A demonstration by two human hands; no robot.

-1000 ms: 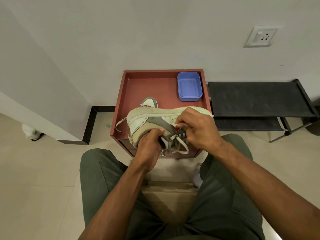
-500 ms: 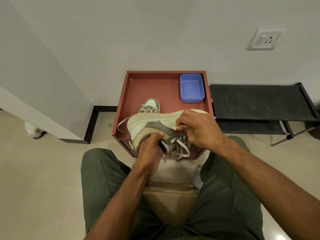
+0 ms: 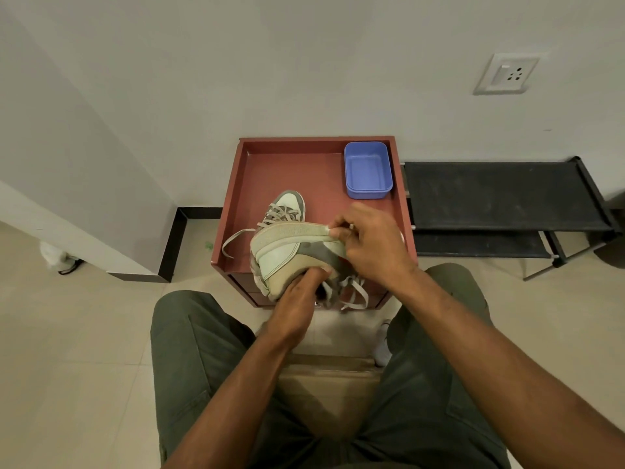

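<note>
While left fingers (image 3: 313,275) and right fingers (image 3: 340,229) grip the sneaker (image 3: 282,257) | red cabinet top (image 3: 297,174), blue tub (image 3: 368,170) | white wall (image 3: 304,62)

The shoe (image 3: 287,252) looks like matt leather and rough suede with flat cloth laces (image 3: 351,292). The blue tub (image 3: 368,170) is smooth plastic. The red bench (image 3: 236,198) looks painted and matt.

We see a pale mint sneaker (image 3: 284,255) with grey and tan panels and grey laces (image 3: 362,291); the second sneaker (image 3: 287,206) has a white, grey-edged toe. The side table (image 3: 304,170) is brick red, the container (image 3: 368,170) blue, the shoe rack (image 3: 490,194) black.
</note>
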